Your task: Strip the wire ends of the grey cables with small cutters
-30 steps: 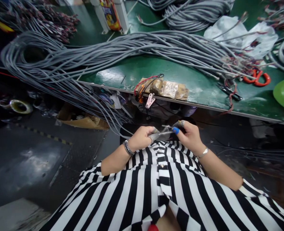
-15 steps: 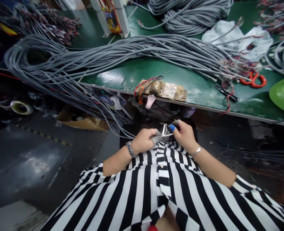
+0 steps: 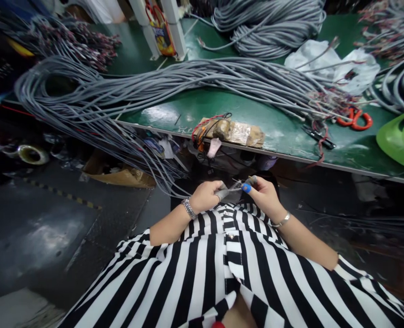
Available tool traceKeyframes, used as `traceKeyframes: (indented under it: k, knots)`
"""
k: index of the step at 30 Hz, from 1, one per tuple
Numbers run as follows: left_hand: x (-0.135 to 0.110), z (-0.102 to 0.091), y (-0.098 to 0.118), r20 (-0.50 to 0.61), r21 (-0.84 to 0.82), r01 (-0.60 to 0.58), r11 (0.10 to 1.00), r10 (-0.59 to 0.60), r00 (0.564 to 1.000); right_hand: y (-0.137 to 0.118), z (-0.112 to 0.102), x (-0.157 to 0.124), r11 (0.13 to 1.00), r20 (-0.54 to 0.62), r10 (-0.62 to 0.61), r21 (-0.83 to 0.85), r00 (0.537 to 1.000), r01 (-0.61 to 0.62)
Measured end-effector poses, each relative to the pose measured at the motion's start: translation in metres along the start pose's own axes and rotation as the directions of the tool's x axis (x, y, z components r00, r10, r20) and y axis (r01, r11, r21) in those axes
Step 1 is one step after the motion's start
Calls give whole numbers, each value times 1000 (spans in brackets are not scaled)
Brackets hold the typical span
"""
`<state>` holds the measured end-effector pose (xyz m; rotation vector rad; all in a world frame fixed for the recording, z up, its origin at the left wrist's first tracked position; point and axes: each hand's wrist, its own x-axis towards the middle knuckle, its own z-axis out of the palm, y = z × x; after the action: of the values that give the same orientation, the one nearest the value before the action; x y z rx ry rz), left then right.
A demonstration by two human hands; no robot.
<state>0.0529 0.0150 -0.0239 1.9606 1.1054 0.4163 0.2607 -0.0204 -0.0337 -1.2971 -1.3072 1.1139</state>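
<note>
Just below the bench edge, my left hand (image 3: 207,197) is closed around a grey cable (image 3: 234,189) near its end. Grey coverings wrap the thumb and a finger. My right hand (image 3: 261,192), with a blue cover on the thumb and a grey one on a finger, pinches the frayed end of that cable. Thin pale strands stick out between the two hands, too small to tell apart. From the large bundle of grey cables (image 3: 188,75) on the bench, several lengths hang down over the edge toward my left hand.
On the green bench (image 3: 284,132) lie red-handled scissors (image 3: 361,120), a black tool (image 3: 318,136), a taped wooden block with wires (image 3: 236,130) and clear plastic bags (image 3: 308,57). A green plastic basket (image 3: 402,139) sits at right, coiled cables (image 3: 266,32) behind. A cardboard box (image 3: 120,173) stands below.
The white looped strands between my hands have drawn down into a flatter, lower line along the cable. Both hands remain in nearly the same place; the view has shifted slightly.
</note>
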Motion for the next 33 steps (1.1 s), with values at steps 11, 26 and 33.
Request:
traceKeyframes:
  k: [11,26,33]
  knots:
    - [6,-7,16,5,-122,-32,992,33,999,-3,-12,1,990,27,-121,-73,992,123]
    - [22,-6,28,-4,616,15,787,-16,1000,-14,-10,-5,883,174,-260,-355,950,307]
    - [35,-20,-13,-197,176,334,926,-300,933,-25,-6,-8,931,206,-309,-132,928,339]
